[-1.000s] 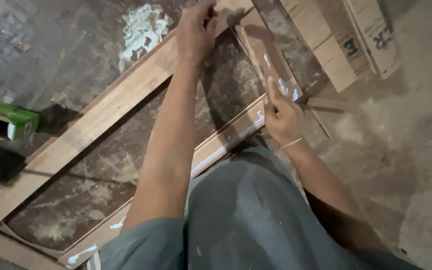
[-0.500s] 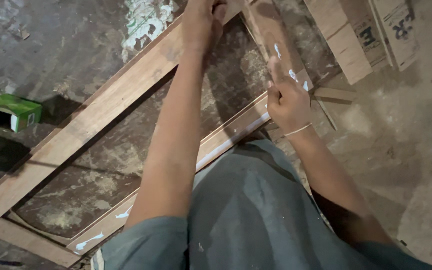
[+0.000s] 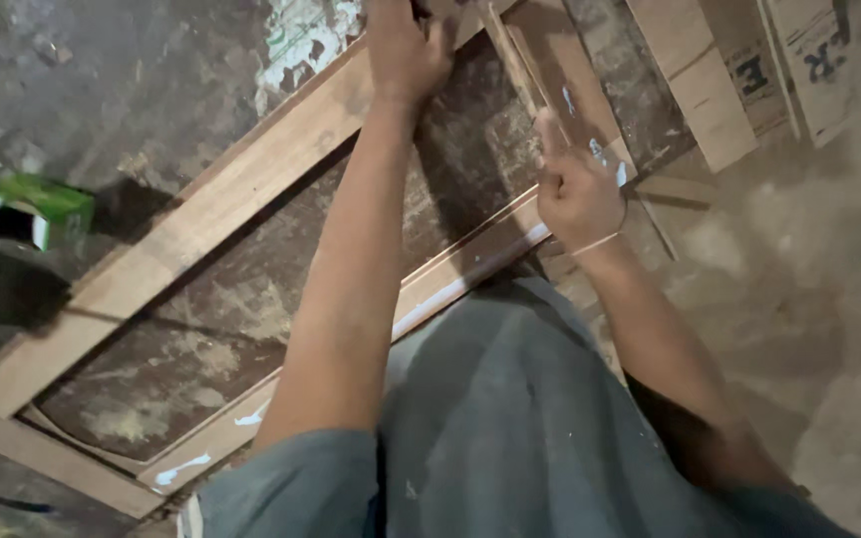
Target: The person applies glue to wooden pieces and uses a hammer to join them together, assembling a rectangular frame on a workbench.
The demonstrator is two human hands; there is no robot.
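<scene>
Left hand [image 3: 406,50] has slid further up the frame [image 3: 221,214], fingers curled onto its top corner; right hand [image 3: 575,184] fisted around the short rail [image 3: 590,95].

The left arm is stretched out long and straight. Its left hand [image 3: 406,50] is far ahead, fingers curled down in a tight grip. The right arm is bent. Its right hand [image 3: 575,189] sits closer in, made into a loose fist with one finger sticking up. A thin band goes round that wrist.
</scene>
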